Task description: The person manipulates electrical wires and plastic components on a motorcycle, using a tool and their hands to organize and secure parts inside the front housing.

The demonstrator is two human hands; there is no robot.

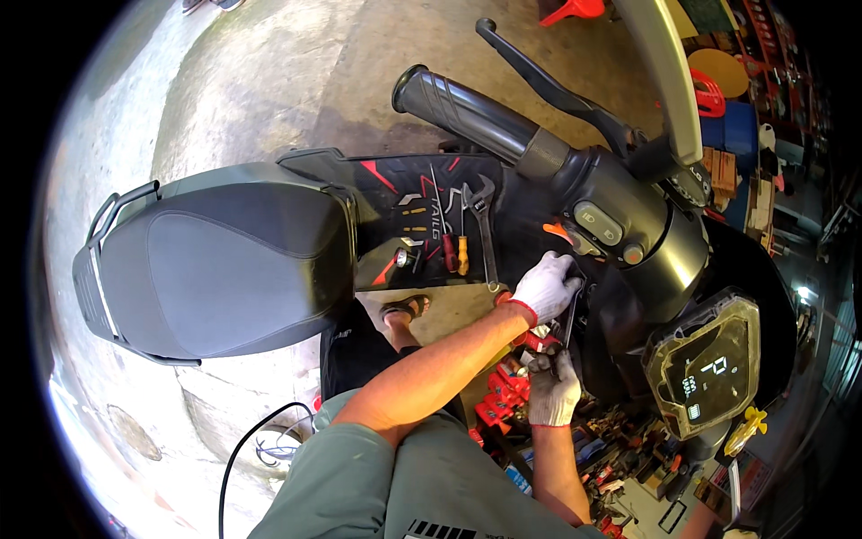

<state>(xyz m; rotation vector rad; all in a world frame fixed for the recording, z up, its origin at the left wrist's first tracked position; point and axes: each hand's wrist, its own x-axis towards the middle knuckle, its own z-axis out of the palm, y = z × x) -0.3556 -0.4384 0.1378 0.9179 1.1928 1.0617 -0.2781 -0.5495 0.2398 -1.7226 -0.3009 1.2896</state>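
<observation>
My left hand [545, 289], in a white glove with a red cuff, is closed against the dark front panel below the scooter's handlebar [597, 211]. Whatever its fingers hold is hidden. Just nearer to me, my right hand [554, 393], in a soiled white glove, is closed around the lower end of a slim metal tool [571, 316]. The tool stretches up toward my left hand; its exact kind does not show. On the footboard [377, 229] lie an adjustable wrench [485, 229], a red-handled screwdriver [450, 253] and a yellow-handled screwdriver [463, 256].
The scooter's grey seat [242, 269] is at the left, its lit display [709, 366] at the right. A brake lever [557, 94] sticks out at the far side. Several red parts and tools [505, 395] lie below my hands. A black cable [235, 458] curves at lower left.
</observation>
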